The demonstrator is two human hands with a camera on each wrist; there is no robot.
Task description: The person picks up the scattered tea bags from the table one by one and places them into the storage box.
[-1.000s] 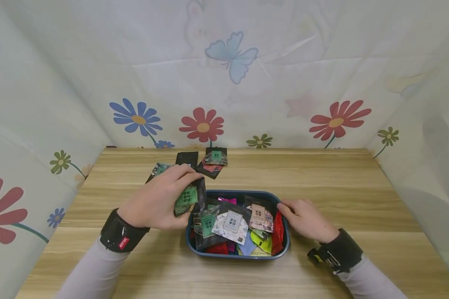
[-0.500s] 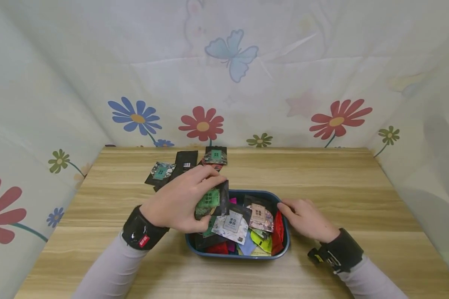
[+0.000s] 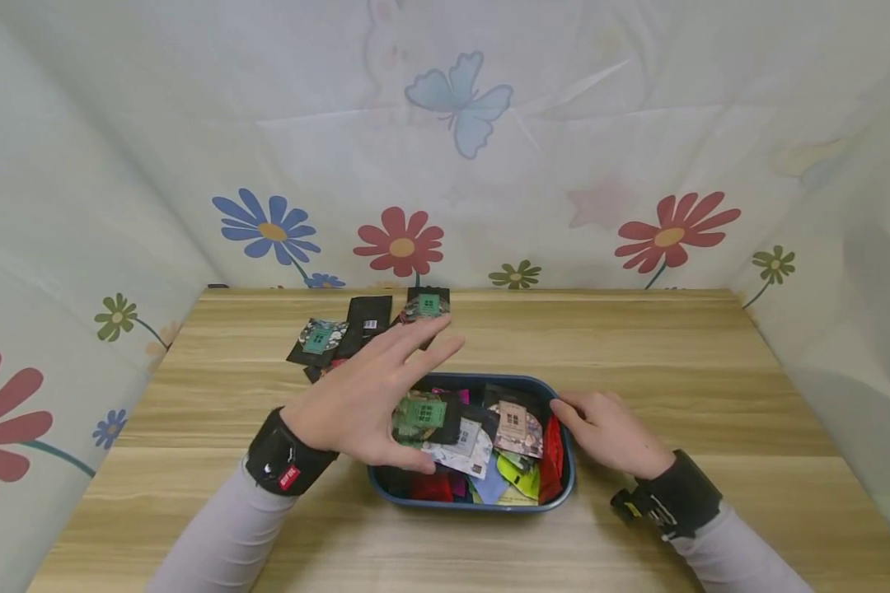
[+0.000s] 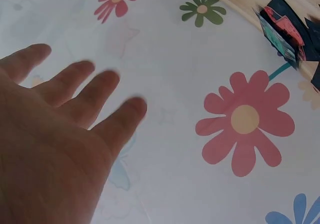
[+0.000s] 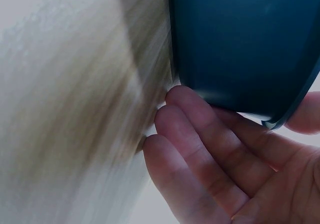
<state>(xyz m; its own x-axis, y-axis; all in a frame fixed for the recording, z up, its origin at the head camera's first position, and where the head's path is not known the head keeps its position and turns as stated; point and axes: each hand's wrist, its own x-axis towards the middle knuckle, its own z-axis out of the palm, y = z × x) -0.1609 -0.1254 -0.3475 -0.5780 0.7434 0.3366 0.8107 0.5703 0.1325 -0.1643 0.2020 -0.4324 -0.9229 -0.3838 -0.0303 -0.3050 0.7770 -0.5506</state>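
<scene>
Green-labelled black sachet [image 3: 426, 415] has passed from the left hand [image 3: 359, 405], now spread just beside it, into the blue tub [image 3: 482, 508], whose rim the right hand [image 3: 614, 432] pinches; placement appears complete.

Along the far edge of the wood-grain desk [image 3: 638, 346] hangs a pale cloth [image 3: 549, 74] printed with 1 blue butterfly [image 3: 461, 103], 1 large blue flower [image 3: 270, 231] and 2 red flowers [image 3: 400, 246]. Just beyond the far right corner shows 1 green flower [image 3: 774, 263].
</scene>
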